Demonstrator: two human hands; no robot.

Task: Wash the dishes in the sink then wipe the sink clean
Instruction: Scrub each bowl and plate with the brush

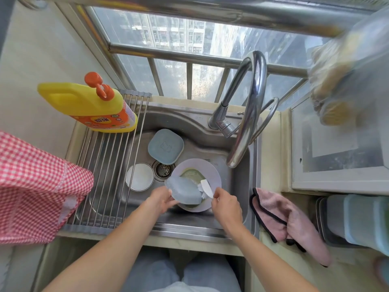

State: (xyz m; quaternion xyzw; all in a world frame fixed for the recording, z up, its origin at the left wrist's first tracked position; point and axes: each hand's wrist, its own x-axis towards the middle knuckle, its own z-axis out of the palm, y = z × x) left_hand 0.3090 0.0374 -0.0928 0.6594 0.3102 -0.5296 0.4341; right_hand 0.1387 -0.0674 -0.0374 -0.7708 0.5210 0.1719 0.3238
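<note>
Fingers of left hand (161, 199): curled round the near-left edge of a blue square plate (184, 191), which is held tilted above the lilac bowl.
Fingers of right hand (226, 204): pinched together on the handle of a white dish brush (206, 187); its head is laid against the right side of the held plate.
Lilac bowl (197, 177): set on the sink floor, right of the drain; greenish residue is seen inside it.
Second blue plate (165, 146): a square plate lying face down at the back of the basin, just behind the drain.
White bowl (140, 177): set left of the drain, partly under the rods of the rack.
Drain (162, 169): a round strainer between the white bowl and the lilac bowl.
Sink (242, 186): a stainless basin sunk into the table, below the window.
Faucet (248, 106): a tall chrome arch, its spout hung over the right part of the basin, above the lilac bowl's far rim.
Roll-up rack (109, 165): metal rods laid across the left part of the sink.
Detergent bottle (88, 104): yellow with an orange pump, stood on the far end of the rack.
Pink cloth (288, 220): dark-edged, draped on the table just right of the sink.
Checked cloth (31, 186): red and white, seen at the left edge.
</note>
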